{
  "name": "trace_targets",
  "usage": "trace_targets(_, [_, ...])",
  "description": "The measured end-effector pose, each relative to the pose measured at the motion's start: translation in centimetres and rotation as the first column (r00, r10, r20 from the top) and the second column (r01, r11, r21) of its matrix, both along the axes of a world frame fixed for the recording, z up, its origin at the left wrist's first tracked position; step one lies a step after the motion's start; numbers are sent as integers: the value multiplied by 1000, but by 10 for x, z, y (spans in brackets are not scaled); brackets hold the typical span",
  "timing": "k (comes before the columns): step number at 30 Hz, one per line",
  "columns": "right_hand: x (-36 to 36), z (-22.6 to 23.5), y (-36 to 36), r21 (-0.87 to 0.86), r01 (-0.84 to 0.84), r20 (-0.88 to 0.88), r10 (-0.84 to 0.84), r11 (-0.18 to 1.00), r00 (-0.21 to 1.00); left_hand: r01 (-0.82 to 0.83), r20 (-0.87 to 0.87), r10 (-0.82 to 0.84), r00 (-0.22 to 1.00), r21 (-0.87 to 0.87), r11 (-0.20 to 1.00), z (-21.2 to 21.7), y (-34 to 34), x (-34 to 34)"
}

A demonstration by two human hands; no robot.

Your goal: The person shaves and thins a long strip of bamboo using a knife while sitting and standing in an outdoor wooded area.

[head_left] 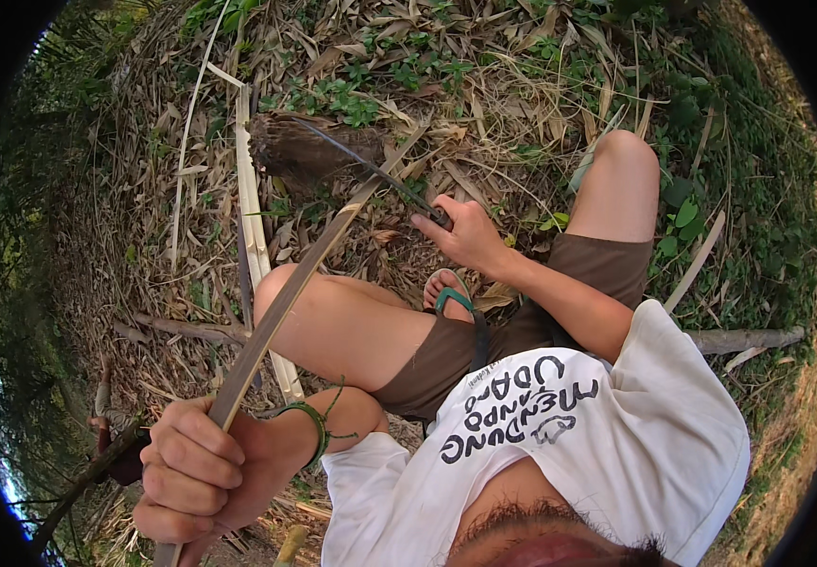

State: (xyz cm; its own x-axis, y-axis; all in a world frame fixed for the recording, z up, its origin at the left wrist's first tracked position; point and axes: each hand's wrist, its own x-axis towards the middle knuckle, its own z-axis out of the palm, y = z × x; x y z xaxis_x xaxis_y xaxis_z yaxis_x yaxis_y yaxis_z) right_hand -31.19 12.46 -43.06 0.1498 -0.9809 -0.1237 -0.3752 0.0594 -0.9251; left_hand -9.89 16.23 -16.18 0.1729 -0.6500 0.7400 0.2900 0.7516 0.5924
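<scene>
My left hand (pixel 191 468), at the lower left, is closed in a fist around a long, narrow bamboo strip (pixel 286 283). The strip slants up and away past my bent left knee, one face brown and its edge pale. My right hand (pixel 465 236) grips the dark handle of a long knife (pixel 361 161), just beyond my lap. Its thin blade points to the far left and crosses the strip near the far end. Whether the edge bites into the bamboo I cannot tell. A short brown log (pixel 305 151) lies under and behind the blade.
Pale split bamboo lengths (pixel 253 208) lie left of the log. A branch (pixel 191 328) lies across the ground at the left, and a pole (pixel 744 340) sticks out at the right. Dry leaves (pixel 361 47) and green plants (pixel 687 217) cover the ground.
</scene>
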Motion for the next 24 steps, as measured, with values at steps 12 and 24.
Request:
trace_targets(12, [17,-12,2,-213,40,154,-7,976,988,-55,9,56,998,-31,998,-21,-10,-14])
trace_targets(24, [12,-14,-8,-28,86,33,-85,996,996,-42,-15,41,999,-41,998,-26,-21,-9])
